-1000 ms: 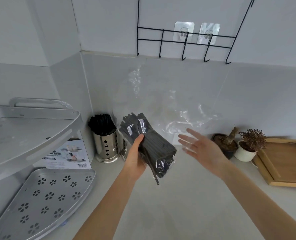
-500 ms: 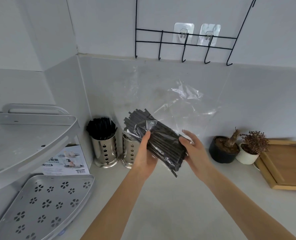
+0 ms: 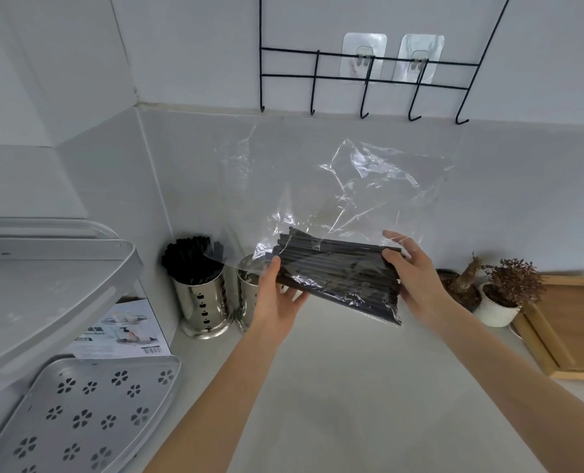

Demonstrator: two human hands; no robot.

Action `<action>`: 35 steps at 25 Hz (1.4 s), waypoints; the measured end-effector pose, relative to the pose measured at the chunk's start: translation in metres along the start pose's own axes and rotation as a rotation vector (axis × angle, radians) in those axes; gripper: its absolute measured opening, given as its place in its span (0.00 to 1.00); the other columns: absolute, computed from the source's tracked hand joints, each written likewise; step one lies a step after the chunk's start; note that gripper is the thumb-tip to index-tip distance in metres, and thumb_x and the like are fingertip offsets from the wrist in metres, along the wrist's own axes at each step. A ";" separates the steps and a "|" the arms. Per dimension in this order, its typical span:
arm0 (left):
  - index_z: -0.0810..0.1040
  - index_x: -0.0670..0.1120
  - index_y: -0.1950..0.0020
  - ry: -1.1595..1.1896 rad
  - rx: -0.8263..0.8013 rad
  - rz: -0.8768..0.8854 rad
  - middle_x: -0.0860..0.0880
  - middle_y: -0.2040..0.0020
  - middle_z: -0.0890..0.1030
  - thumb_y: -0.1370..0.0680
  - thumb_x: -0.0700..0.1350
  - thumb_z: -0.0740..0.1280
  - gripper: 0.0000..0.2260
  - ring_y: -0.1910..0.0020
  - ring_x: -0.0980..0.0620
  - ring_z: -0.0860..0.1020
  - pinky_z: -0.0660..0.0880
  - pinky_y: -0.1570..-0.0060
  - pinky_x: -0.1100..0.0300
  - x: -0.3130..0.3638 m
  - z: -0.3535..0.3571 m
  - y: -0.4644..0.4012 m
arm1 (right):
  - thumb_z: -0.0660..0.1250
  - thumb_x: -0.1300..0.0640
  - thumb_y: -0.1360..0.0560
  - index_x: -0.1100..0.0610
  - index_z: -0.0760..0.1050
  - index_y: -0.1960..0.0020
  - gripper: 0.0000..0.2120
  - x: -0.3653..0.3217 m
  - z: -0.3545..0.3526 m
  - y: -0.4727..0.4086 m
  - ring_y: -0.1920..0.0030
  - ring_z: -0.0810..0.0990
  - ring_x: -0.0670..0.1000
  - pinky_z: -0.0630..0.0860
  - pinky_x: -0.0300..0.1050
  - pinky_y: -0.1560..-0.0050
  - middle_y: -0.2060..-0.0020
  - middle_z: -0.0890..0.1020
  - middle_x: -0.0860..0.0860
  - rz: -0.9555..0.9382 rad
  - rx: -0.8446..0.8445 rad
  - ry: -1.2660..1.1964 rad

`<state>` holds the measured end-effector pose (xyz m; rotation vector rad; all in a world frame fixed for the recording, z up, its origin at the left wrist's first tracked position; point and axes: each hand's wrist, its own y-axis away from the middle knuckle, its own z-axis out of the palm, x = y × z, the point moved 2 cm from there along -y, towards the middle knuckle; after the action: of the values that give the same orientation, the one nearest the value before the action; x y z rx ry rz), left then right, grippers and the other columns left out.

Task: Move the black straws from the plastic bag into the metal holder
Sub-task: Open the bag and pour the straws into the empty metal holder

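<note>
A bundle of black straws (image 3: 338,271) lies roughly level inside a clear plastic bag (image 3: 369,186), held above the counter. My left hand (image 3: 277,295) grips the bundle's left end through the plastic. My right hand (image 3: 410,271) grips its right end. The loose bag billows upward behind them. Two perforated metal holders stand at the back left: one (image 3: 203,302) is full of black straws, the other (image 3: 248,291) sits partly hidden behind my left hand and the bag.
A grey two-tier corner rack (image 3: 51,278) fills the left side, with a printed box (image 3: 123,329) behind it. Two small potted plants (image 3: 502,291) and a wooden tray (image 3: 570,329) stand at the right. A black wire hook rack (image 3: 365,80) hangs on the wall.
My right hand came in and took hold of the bundle's right end. Both hands turned the bundle from a steep tilt to nearly level, and the bag spread upward.
</note>
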<state>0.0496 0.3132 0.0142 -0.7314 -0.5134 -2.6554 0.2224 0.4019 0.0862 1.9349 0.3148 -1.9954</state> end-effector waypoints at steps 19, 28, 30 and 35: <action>0.77 0.43 0.64 0.011 -0.062 -0.246 0.45 0.54 0.78 0.25 0.44 0.65 0.09 0.47 0.45 0.77 0.78 0.48 0.47 -0.039 0.045 -0.010 | 0.61 0.60 0.24 0.48 0.74 0.44 0.12 -0.042 -0.057 -0.023 0.57 0.75 0.53 0.76 0.45 0.60 0.58 0.75 0.53 -0.025 0.135 0.257; 0.75 0.42 0.60 0.135 -0.117 -0.222 0.43 0.51 0.79 0.24 0.43 0.64 0.07 0.44 0.43 0.77 0.79 0.52 0.46 -0.029 0.031 -0.016 | 0.63 0.60 0.25 0.52 0.72 0.39 0.14 -0.082 -0.012 -0.032 0.63 0.76 0.46 0.78 0.36 0.59 0.61 0.77 0.49 -0.145 0.033 0.472; 0.76 0.41 0.63 0.146 -0.125 -0.231 0.44 0.51 0.78 0.24 0.44 0.64 0.10 0.45 0.44 0.77 0.80 0.52 0.47 -0.031 0.034 -0.016 | 0.64 0.61 0.26 0.52 0.73 0.40 0.15 -0.087 -0.011 -0.035 0.61 0.77 0.46 0.76 0.43 0.51 0.57 0.80 0.52 -0.142 0.026 0.483; 0.77 0.40 0.60 0.178 -0.145 -0.227 0.44 0.50 0.79 0.24 0.43 0.64 0.08 0.45 0.44 0.77 0.79 0.51 0.48 -0.032 0.038 -0.014 | 0.64 0.61 0.27 0.51 0.73 0.41 0.15 -0.090 -0.015 -0.033 0.61 0.79 0.46 0.77 0.41 0.53 0.51 0.81 0.56 -0.134 0.016 0.484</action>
<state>0.0856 0.3487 0.0233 -0.4938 -0.3786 -2.9590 0.2241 0.4458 0.1730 2.4492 0.5601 -1.5778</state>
